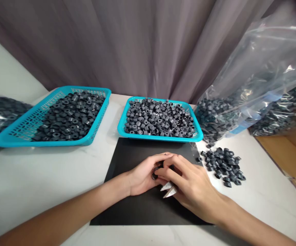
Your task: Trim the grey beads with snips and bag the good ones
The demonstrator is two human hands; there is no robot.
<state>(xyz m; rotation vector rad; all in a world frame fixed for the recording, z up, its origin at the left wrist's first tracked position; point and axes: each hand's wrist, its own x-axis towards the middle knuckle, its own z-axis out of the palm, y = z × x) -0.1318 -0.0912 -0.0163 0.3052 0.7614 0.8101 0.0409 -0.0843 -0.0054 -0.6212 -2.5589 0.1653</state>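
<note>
My left hand is cupped, palm up, with its fingers curled around a few small dark grey plastic rings. Over it reaches my right hand, its thumb and forefinger at the rings in the left palm. A pair of small snips is tucked in my right hand. Its two pointed, pale blades stick out below the fingers, toward the lower left, and its handles are hidden. Both hands are above a black mat. How many rings lie in the palm is hidden by my fingers.
Behind the mat stands a blue basket heaped with dark rings; another blue basket is at left. Loose rings lie in a pile at right. Clear bags of rings stand at back right, beside a cardboard box.
</note>
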